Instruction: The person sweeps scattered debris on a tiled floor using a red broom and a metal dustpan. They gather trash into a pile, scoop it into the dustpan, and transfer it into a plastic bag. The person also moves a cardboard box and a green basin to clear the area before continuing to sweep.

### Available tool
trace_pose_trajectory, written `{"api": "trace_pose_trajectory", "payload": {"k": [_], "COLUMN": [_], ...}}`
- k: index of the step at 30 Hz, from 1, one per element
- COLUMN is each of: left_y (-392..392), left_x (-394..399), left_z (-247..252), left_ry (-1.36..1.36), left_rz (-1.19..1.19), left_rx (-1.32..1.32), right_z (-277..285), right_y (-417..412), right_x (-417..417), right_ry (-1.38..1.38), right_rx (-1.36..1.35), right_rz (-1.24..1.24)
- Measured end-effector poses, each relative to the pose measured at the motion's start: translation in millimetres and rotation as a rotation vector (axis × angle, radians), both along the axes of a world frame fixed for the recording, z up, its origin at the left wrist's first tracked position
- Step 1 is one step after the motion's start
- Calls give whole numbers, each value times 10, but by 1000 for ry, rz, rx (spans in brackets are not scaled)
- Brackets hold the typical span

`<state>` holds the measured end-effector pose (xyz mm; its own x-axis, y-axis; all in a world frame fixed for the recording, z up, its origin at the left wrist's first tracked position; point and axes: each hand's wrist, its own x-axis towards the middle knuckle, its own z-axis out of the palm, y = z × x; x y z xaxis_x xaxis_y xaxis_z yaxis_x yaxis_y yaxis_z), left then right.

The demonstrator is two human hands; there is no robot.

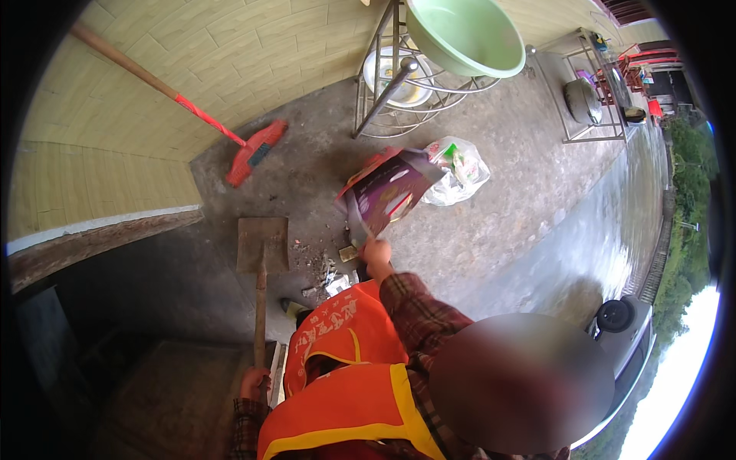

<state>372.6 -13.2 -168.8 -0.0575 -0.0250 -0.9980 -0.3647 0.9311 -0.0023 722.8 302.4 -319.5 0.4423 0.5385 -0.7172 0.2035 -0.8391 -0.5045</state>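
My left hand (pixel 255 382) is closed around the wooden handle of a flat metal shovel (pixel 262 244), whose blade lies on the concrete floor. My right hand (pixel 376 256) grips a corner of a purple printed bag or carton (pixel 388 187) with red parts; which of the two it is, I cannot tell. This hangs over or rests on the floor beside a knotted-looking white plastic bag (pixel 457 172). Between the shovel blade and my right hand lie dark crumbs of debris (pixel 313 253), a small yellowish block (pixel 348 253) and crumpled white scraps (pixel 338 284).
A red-handled broom (pixel 253 152) leans on the tiled wall (pixel 230 57). A metal rack (pixel 382 95) holds a green basin (pixel 471 37) and a white basin (pixel 397 77). Farther right stand a metal-framed table (pixel 595 138) and a parked vehicle (pixel 629 345). A blurred round shape covers the lower right.
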Motion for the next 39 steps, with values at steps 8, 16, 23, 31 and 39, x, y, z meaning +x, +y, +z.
{"api": "trace_pose_trajectory", "payload": {"k": [8, 16, 23, 31, 39], "left_y": [-44, 655, 1246, 1844, 2421], "left_x": [73, 368, 591, 586, 821], "left_z": [110, 659, 594, 503, 717], "left_ry": [-18, -83, 153, 175, 335], "left_rz": [87, -207, -229, -611, -889], "left_rx": [165, 399, -165, -139, -167], "right_z": [775, 1205, 1419, 1651, 1670], "right_y": [1256, 438, 263, 327, -114], "right_x": [362, 1085, 2437, 3382, 3579], "right_ry": [377, 214, 260, 359, 303], "right_rx": [248, 32, -198, -74, -128], "right_rz": [-148, 218, 188, -230, -242]}}
